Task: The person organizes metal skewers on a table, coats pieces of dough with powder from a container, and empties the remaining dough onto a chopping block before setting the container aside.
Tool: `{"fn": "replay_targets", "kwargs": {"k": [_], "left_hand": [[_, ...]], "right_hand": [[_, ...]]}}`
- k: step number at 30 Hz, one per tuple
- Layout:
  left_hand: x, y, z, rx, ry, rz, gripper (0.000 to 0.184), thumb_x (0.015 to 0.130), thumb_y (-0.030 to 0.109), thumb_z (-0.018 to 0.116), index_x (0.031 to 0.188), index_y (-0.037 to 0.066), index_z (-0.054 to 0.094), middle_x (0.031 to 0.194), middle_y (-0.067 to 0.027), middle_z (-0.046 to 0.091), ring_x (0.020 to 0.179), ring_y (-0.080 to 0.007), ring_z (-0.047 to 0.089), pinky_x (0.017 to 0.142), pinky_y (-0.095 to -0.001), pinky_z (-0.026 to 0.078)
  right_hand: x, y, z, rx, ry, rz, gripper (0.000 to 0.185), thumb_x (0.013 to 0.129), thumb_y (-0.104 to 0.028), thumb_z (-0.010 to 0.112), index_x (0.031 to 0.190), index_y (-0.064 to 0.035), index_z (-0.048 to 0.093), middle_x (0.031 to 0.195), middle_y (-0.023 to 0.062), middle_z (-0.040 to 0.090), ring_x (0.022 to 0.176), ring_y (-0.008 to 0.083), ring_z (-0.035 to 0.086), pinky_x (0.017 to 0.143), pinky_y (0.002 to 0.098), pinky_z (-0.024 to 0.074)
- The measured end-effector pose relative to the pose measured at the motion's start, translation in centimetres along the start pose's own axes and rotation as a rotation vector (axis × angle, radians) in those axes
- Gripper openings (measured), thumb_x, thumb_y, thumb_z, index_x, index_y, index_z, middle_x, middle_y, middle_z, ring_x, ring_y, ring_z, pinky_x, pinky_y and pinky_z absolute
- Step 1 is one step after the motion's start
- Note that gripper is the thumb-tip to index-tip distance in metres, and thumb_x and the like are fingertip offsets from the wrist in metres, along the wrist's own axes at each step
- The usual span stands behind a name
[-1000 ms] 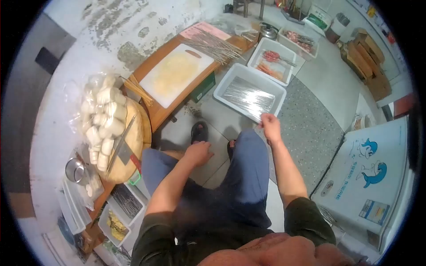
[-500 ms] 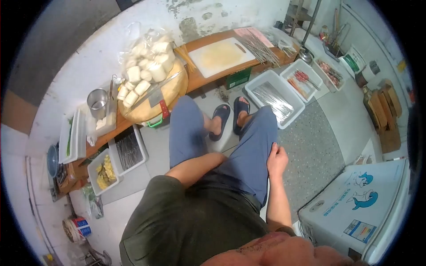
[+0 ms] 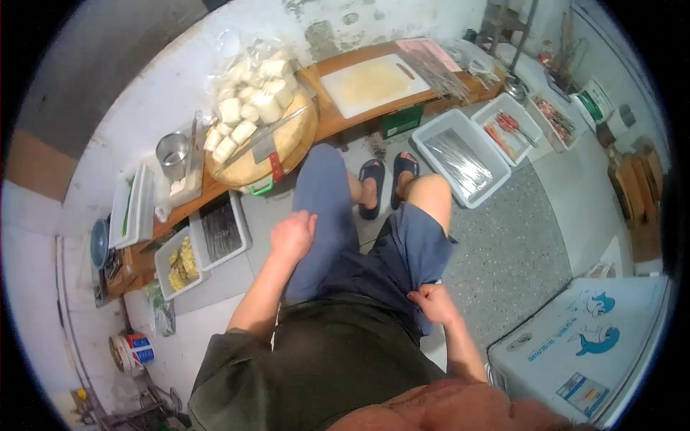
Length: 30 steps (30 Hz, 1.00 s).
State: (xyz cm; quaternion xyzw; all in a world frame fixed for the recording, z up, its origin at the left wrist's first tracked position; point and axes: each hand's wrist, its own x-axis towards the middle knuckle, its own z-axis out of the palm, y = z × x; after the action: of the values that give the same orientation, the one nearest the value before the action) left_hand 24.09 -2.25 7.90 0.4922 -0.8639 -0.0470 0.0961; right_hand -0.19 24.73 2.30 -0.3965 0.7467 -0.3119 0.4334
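I am sitting with my knees bent, wearing blue-grey trousers (image 3: 327,215). My right hand (image 3: 433,302) is closed on the right trouser leg (image 3: 424,244), gathering the cloth at the thigh. That leg is drawn up, so the bare knee (image 3: 431,200) shows. My left hand (image 3: 293,235) rests curled on the left thigh; its fingertips are hidden, and I cannot see what they hold. Beyond the left knee, a cleaver with a red handle (image 3: 276,166) lies on a round wooden chopping board (image 3: 298,147), beside pale cylindrical pieces (image 3: 266,108).
A low wooden bench (image 3: 338,126) carries a white cutting board (image 3: 374,82) and skewers (image 3: 435,75). On the floor sit a tub of metal skewers (image 3: 460,195), a tub of red skewered food (image 3: 514,129) and a tub of yellow pieces (image 3: 183,266). A foam box (image 3: 553,345) stands at right.
My left hand has come out from between the legs onto the left thigh. The right trouser leg has slid up, baring the knee, and my right hand has moved back toward the hip.
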Motion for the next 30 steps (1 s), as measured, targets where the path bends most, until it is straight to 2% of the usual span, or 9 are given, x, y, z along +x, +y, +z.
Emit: {"fn": "replay_targets", "kwargs": {"k": [4,7,9,14,18,20,26,29,30], "left_hand": [[-1.3,-0.6,-1.8,-0.102,-0.224,0.208,0.024,0.086,0.03,0.056,0.078,0.007,0.061,0.074,-0.0169,0.063,0.071,-0.0374,0.061,0.061,-0.0484,0.048],[-4.8,-0.8,-5.7,-0.069,-0.848,0.414,0.026,0.086,0.026,0.054,0.072,0.005,0.062,0.073,-0.0176,0.063,0.071,-0.0373,0.061,0.064,-0.0479,0.049],[-8.5,-1.9,-5.5,-0.122,-0.989,0.421,0.027,0.085,0.025,0.055,0.07,0.004,0.063,0.075,-0.019,0.064,0.072,-0.0379,0.062,0.066,-0.047,0.05],[-5.7,2.2,-7.0,-0.118,-0.905,0.213,0.025,0.087,0.027,0.054,0.091,0.006,0.065,0.08,-0.0211,0.064,0.078,-0.0388,0.062,0.07,-0.0471,0.05],[-0.6,5.6,-3.7,-0.191,-0.824,0.402,0.025,0.088,0.023,0.05,0.096,0.002,0.061,0.09,-0.0219,0.065,0.085,-0.04,0.062,0.073,-0.049,0.049],[1.1,7.3,-0.7,-0.169,-0.78,0.455,0.023,0.087,0.018,0.05,0.099,0.003,0.062,0.092,-0.0207,0.065,0.087,-0.039,0.063,0.073,-0.0485,0.05],[3.0,5.2,12.8,0.111,-1.124,0.407,0.018,0.078,0.015,0.059,0.089,0.006,0.07,0.093,-0.0201,0.067,0.087,-0.0345,0.065,0.074,-0.0426,0.052],[-0.6,-0.9,27.1,-0.022,-1.11,0.794,0.025,0.079,0.022,0.06,0.094,0.004,0.069,0.097,-0.0191,0.067,0.088,-0.035,0.064,0.076,-0.0443,0.05],[-3.5,-2.1,32.4,-0.247,-1.137,0.667,0.028,0.081,0.026,0.059,0.095,0.003,0.068,0.099,-0.019,0.067,0.09,-0.0351,0.063,0.078,-0.045,0.049]], "right_hand": [[0.8,0.5,0.6,0.131,0.171,0.0,0.038,0.087,-0.026,0.063,0.063,0.0019,0.054,0.052,0.0061,0.046,0.055,0.0101,0.041,0.051,0.0314,0.0385],[2.4,-0.1,-0.1,0.252,0.341,-0.069,0.035,0.089,-0.022,0.061,0.064,0.0016,0.051,0.055,0.0002,0.046,0.061,0.0073,0.043,0.054,0.0277,0.0391],[3.6,-1.0,-1.1,0.264,0.439,-0.172,0.031,0.089,-0.019,0.06,0.067,0.0009,0.053,0.057,0.0005,0.049,0.063,0.0075,0.044,0.057,0.0266,0.0405],[8.1,-3.7,-4.9,0.173,0.516,-0.312,0.02,0.089,-0.016,0.061,0.08,0.0014,0.057,0.072,0.0057,0.059,0.069,0.0119,0.052,0.066,0.0269,0.0449],[11.4,-8.3,-7.6,0.029,0.509,-0.433,0.018,0.087,-0.016,0.063,0.088,0.0016,0.058,0.082,0.0099,0.061,0.076,0.0181,0.057,0.074,0.0301,0.0463],[13.0,-9.7,-8.1,-0.079,0.492,-0.468,0.02,0.087,-0.016,0.063,0.094,0.0019,0.058,0.088,0.0125,0.061,0.081,0.0218,0.059,0.078,0.0322,0.0465],[15.9,-10.8,-9.1,-0.435,0.526,-0.591,0.031,0.082,-0.017,0.065,0.106,0.0014,0.056,0.106,0.0179,0.058,0.102,0.0338,0.055,0.091,0.0408,0.0416],[16.7,-9.7,-9.0,-0.511,0.576,-0.563,0.034,0.08,-0.019,0.067,0.105,0.0011,0.056,0.106,0.0183,0.058,0.104,0.0367,0.053,0.092,0.0426,0.0399],[16.9,-9.1,-8.9,-0.546,0.581,-0.544,0.034,0.08,-0.019,0.067,0.105,0.001,0.056,0.107,0.018,0.058,0.104,0.0367,0.053,0.092,0.0425,0.0401]]}}
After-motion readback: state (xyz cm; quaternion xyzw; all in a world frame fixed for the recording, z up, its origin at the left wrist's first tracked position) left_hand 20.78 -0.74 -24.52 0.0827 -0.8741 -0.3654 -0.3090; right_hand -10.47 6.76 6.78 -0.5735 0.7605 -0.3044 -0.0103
